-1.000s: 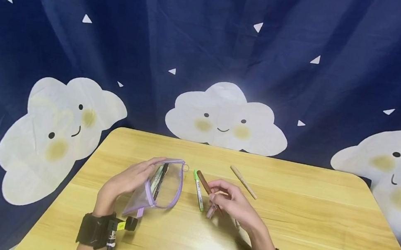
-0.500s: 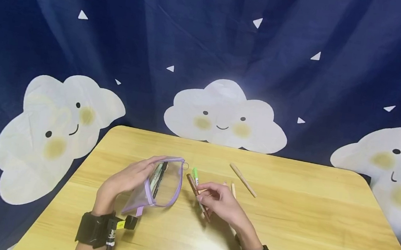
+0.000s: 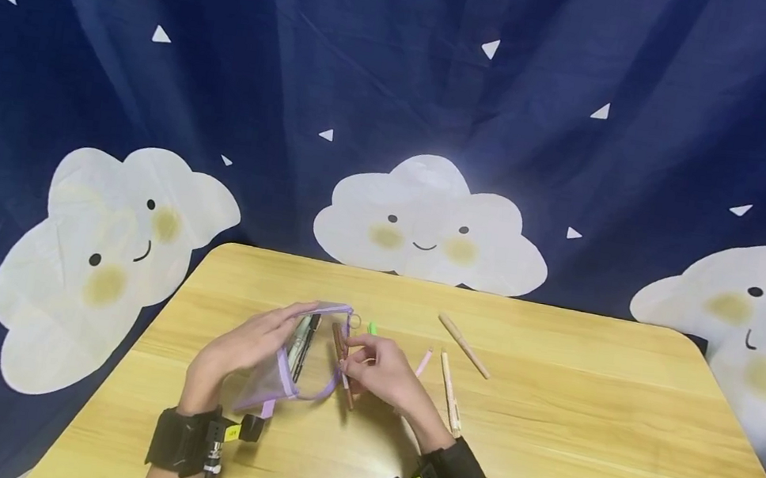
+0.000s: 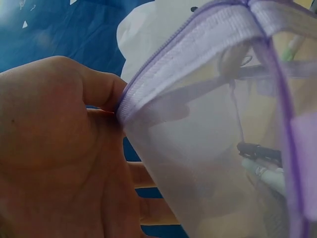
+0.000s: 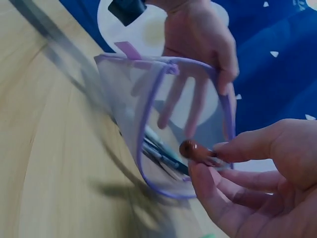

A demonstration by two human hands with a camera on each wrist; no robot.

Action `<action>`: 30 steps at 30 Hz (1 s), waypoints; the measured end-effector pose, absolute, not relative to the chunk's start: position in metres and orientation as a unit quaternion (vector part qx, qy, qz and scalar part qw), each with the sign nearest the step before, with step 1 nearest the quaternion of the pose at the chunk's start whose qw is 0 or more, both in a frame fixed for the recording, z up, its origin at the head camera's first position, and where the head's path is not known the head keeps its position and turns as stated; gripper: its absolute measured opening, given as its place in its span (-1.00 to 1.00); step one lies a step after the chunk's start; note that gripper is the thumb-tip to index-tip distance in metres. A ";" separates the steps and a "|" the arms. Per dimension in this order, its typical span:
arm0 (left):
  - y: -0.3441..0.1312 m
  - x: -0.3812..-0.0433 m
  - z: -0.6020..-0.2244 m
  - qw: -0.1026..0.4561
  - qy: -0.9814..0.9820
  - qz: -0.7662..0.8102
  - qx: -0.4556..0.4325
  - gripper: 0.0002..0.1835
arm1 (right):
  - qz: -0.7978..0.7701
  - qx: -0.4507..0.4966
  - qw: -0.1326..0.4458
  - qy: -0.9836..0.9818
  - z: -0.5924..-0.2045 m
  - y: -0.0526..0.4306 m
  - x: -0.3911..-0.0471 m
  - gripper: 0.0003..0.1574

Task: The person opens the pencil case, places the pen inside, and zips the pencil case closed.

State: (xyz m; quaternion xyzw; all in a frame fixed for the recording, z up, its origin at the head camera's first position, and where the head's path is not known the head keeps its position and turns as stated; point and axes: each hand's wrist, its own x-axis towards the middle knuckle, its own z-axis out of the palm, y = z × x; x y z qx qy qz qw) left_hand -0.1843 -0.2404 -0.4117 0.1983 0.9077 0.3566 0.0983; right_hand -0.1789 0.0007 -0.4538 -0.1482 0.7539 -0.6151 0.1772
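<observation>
1. Gripping a brown pen between thumb and fingertips of the right hand, at the mouth of the mesh pouch, toward 3 o'clock.
2. Holding the mesh pouch by its rim with the left hand at 9 o'clock, thumb on the edge.
3. Showing a black pen inside.
4. Showing, on the table, a beige pen at 2 o'clock from the right hand.
</observation>
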 end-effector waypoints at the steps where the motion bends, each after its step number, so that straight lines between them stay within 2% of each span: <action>1: -0.240 -0.184 -0.412 0.099 0.907 0.356 0.200 -0.52 | -0.622 -0.140 0.182 0.749 -0.454 -0.004 -0.180 -0.39; 8: -0.234 -0.186 -0.414 0.095 0.905 0.356 0.213 -0.51 | -0.653 -0.105 0.186 0.727 -0.448 -0.032 -0.189 -0.21; 16: -0.235 -0.187 -0.415 0.098 0.904 0.354 0.218 -0.49 | -0.702 -0.127 0.213 0.667 -0.439 -0.039 -0.188 -0.33; 21: -0.236 -0.187 -0.415 0.103 0.904 0.358 0.207 -0.46 | -0.684 -0.152 0.198 0.686 -0.425 -0.015 -0.184 -0.47; 30: -0.237 -0.187 -0.416 0.106 0.910 0.346 0.203 -0.50 | -0.587 -0.209 0.135 0.770 -0.406 0.065 -0.175 -0.48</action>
